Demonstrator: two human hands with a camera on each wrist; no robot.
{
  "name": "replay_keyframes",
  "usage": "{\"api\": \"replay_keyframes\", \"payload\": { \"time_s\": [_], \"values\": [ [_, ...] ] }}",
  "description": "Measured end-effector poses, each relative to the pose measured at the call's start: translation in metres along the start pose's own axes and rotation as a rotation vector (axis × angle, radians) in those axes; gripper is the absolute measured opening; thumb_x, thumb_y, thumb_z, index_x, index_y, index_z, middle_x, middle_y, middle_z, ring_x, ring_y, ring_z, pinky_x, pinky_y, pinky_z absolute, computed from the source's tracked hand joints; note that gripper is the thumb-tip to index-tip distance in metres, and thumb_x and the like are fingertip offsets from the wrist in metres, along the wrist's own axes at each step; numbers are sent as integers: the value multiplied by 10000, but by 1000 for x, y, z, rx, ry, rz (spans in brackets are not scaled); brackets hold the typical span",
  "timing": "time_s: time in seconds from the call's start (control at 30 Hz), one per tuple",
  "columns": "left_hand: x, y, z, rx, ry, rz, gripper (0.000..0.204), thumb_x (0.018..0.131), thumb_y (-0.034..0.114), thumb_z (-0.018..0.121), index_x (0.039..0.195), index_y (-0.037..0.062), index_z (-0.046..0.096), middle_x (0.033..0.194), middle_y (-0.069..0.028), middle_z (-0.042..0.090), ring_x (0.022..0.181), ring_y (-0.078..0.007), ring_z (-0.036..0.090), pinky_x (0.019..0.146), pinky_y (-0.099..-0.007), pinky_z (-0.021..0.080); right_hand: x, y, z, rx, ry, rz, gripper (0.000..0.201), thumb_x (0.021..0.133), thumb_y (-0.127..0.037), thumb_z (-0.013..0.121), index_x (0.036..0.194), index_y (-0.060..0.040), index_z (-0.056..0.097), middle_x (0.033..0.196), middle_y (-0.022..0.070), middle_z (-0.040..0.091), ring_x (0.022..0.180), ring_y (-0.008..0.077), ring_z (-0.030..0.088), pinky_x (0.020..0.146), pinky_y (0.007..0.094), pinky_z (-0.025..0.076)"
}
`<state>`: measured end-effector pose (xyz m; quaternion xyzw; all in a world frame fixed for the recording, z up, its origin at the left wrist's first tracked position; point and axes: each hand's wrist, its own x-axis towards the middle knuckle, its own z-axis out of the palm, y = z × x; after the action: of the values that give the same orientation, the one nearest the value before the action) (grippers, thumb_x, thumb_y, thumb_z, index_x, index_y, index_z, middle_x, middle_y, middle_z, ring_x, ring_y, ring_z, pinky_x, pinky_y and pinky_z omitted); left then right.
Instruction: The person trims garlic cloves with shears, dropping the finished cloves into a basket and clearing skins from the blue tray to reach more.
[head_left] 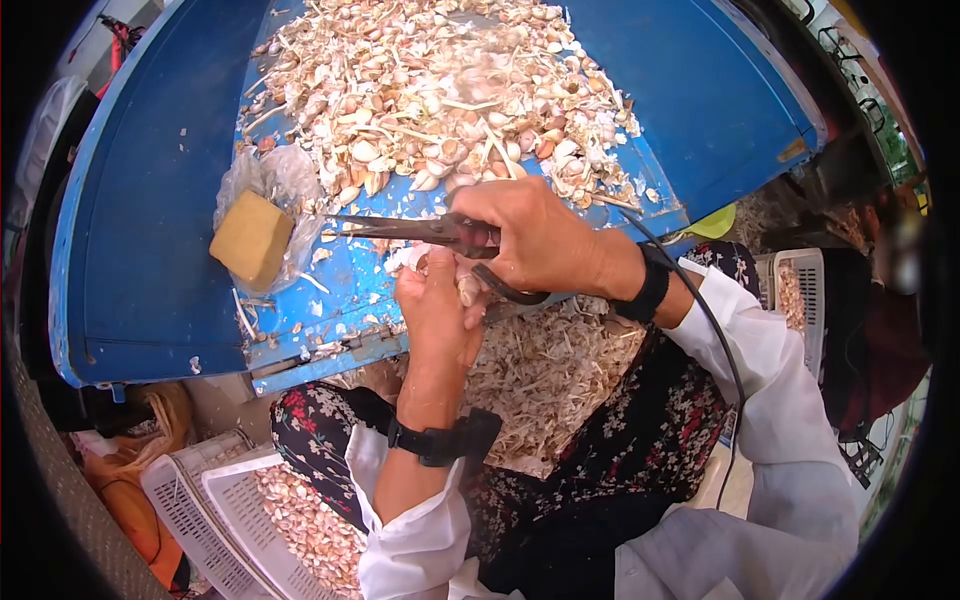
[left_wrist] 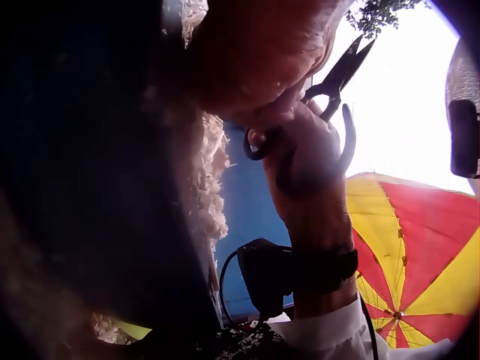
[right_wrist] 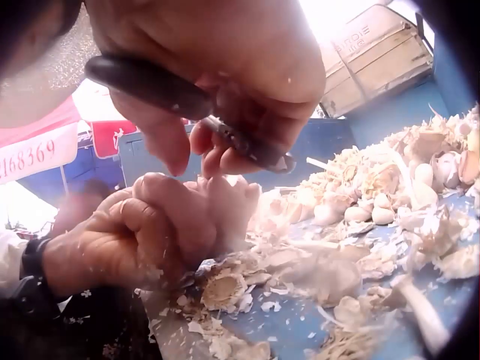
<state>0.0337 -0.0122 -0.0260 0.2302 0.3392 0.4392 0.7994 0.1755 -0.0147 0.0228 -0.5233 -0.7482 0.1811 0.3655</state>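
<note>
My right hand (head_left: pixel 548 240) grips dark-handled scissors (head_left: pixel 395 229), its fingers through the handle loops. The blades point left over the table, slightly parted in the left wrist view. Just below them, my left hand (head_left: pixel 436 318) holds garlic (head_left: pixel 468 289), its fingers curled around it and its thumb pointing up toward the scissors. Seen from the right wrist, the fingers (right_wrist: pixel 161 217) of the left hand hide most of that garlic. Beyond both hands spreads a large heap of garlic cloves (head_left: pixel 365 150) mixed with stems and skins, lying on the blue table (head_left: pixel 150 200).
A yellowish block (head_left: pixel 252 241) sits by a crumpled plastic bag (head_left: pixel 290 172) on the left. Dry skins (head_left: pixel 545 390) fill the lap area below the table edge. White baskets (head_left: pixel 225 485) of cloves stand low left, and another basket (head_left: pixel 812 300) is at right. A cable (head_left: pixel 722 340) runs along the right arm.
</note>
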Motion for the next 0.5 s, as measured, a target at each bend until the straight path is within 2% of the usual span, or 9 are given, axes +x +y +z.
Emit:
{"api": "replay_keyframes", "payload": {
  "time_s": [0.07, 0.1, 0.13, 0.2, 0.27, 0.3, 0.37, 0.43, 0.5],
  "values": [
    [0, 8, -3, -126, -46, -76, 220, 964, 212, 499, 1057, 13, 517, 654, -47, 547, 444, -63, 467, 293, -157, 296, 2, 4, -9, -72, -83, -109, 186, 692, -154, 704, 744, -37, 569, 663, 118, 606, 606, 285, 607, 534, 336, 442],
    [-1, 13, -6, -184, -115, -84, 222, 967, 207, 493, 1067, 9, 513, 691, -56, 557, 463, -62, 478, 293, -152, 296, 6, 0, -24, 29, -66, -46, 186, 696, -161, 709, 760, -36, 588, 655, 106, 606, 592, 242, 601, 535, 323, 440],
    [-4, 23, 2, -241, -79, -97, 244, 974, 196, 476, 1122, 3, 483, 812, -70, 559, 505, -61, 480, 293, -142, 294, 8, -1, -37, 133, -49, 15, 188, 701, -168, 715, 776, -35, 607, 646, 94, 605, 578, 199, 594, 536, 309, 438],
    [-15, 50, -9, -300, -171, -72, 277, 977, 192, 469, 1181, 6, 443, 903, -79, 537, 523, -61, 461, 290, -137, 290, 13, 11, -67, 144, 142, 280, 160, 749, -159, 688, 795, -18, 626, 618, 22, 595, 547, 78, 553, 510, 242, 438],
    [-46, 95, -18, -268, -177, 49, 319, 971, 156, 469, 1241, 13, 377, 910, -110, 514, 506, -67, 433, 271, -136, 291, 11, 39, -96, 186, 205, 416, 156, 755, -145, 722, 780, -29, 621, 662, 16, 605, 548, 51, 503, 486, 225, 386],
    [-66, 118, -31, -280, -225, 137, 373, 984, 97, 404, 1328, -1, 298, 926, -168, 497, 539, -90, 419, 291, -135, 342, 7, 54, -108, 82, 173, 449, 165, 755, -153, 721, 768, -27, 616, 645, 18, 595, 545, 57, 490, 488, 239, 378],
    [-106, 156, -77, -295, -76, 286, 400, 985, 90, 389, 1352, 11, 250, 978, -210, 493, 507, -114, 438, 270, -150, 337, 1, 76, -109, -124, 89, 447, 183, 750, -157, 715, 748, -15, 599, 603, 34, 562, 533, 78, 467, 491, 273, 362],
    [-119, 169, -111, -254, -24, 289, 382, 987, 136, 416, 1338, 6, 336, 947, -191, 546, 536, -99, 464, 334, -164, 379, 5, 73, -100, -386, -31, 376, 191, 739, -145, 692, 748, 13, 585, 564, 115, 515, 506, 148, 461, 498, 331, 362],
    [-132, 171, -140, -121, 58, 327, 377, 985, 139, 424, 1329, 5, 350, 941, -185, 551, 537, -95, 464, 342, -164, 381, 7, 75, -82, -366, -112, 348, 194, 740, -147, 681, 754, 25, 592, 580, 172, 528, 505, 225, 497, 507, 349, 382]
  ]
}}
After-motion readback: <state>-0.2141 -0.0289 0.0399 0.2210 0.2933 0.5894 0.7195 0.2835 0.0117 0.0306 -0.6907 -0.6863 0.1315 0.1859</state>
